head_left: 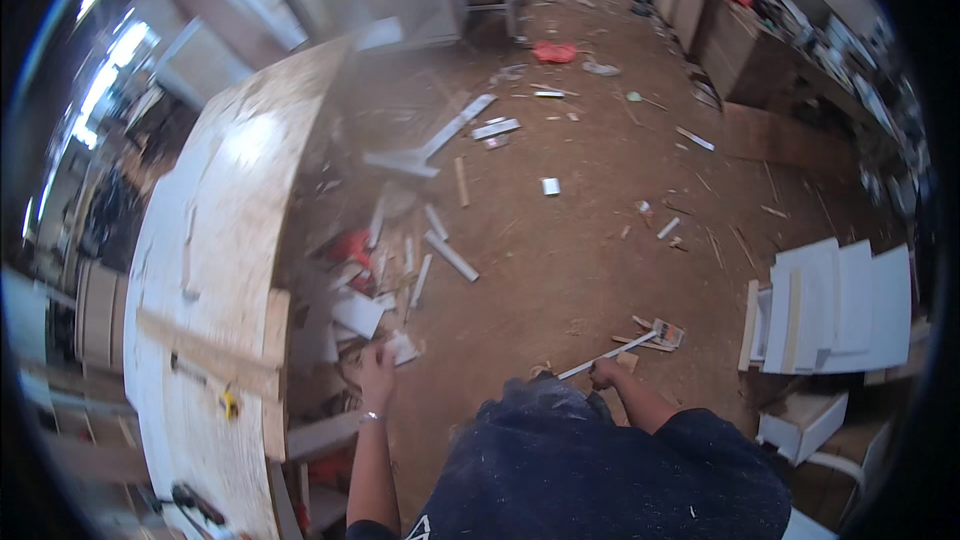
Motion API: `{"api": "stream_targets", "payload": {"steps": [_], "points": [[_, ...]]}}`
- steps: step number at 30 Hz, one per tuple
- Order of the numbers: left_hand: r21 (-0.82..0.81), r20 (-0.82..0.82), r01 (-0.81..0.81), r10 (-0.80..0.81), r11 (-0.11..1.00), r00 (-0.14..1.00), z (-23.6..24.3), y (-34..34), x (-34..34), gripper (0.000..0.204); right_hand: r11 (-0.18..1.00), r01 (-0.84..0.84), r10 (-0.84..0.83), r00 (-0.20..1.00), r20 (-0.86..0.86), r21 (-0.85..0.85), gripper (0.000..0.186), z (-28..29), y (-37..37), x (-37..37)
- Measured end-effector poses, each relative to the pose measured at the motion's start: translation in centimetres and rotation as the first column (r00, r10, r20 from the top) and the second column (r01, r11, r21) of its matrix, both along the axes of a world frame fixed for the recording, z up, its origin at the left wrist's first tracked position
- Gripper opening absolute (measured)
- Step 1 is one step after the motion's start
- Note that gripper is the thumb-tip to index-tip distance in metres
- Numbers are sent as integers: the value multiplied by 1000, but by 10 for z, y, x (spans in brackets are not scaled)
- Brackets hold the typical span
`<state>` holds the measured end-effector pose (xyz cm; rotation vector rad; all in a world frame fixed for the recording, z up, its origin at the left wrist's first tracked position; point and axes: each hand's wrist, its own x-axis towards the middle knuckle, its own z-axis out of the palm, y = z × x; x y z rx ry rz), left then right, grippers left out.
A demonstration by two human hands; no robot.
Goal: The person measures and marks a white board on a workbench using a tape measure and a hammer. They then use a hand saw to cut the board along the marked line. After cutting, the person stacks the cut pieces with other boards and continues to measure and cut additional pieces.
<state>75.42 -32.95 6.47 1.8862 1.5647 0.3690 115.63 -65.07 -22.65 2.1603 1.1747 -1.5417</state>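
Observation:
My left hand, with a band at its wrist, hangs beside the workbench with its fingers loosely apart. Close to its fingertips is a small white scrap; whether they touch it cannot be told. Nearer my body, on the right, my right hand has its fingers curled in. A long thin white strip runs right past those fingers. What they hold, if anything, is hidden. A flat piece with a printed label lies at the strip's far end.
The bench top carries a wooden strip, a yellow tape measure and a dark tool. Scrap boards litter the brown floor. White panels are stacked at right. Wooden cabinets line the far right.

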Motion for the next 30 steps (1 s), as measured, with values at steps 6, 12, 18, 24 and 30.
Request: {"api": "stream_targets", "payload": {"steps": [6, 12, 18, 24, 30], "points": [[-810, -377, 62, -599, 584, 707, -180, 3, -36, 49, 852, 433, -417, 901, -119, 293, 31, 15, 93, 98], [-793, -316, 116, -567, 598, 760, -215, 137, 118, 46, 926, 310, -313, 949, -18, 216, 42, 50, 150, 166], [-473, -509, 711, -820, 521, 262, -239, 375, 311, 43, 800, 596, -597, 802, -6, 65, 42, 130, 171, 297], [-90, -16, 542, -545, 836, 838, -70, 627, 767, 30, 164, 964, -982, 179, -55, 209, 27, 125, 210, 421], [359, 280, 547, -647, 756, 709, -28, 655, 1028, 23, 598, 785, -796, 605, 10, 161, 27, 22, 200, 540]]}}
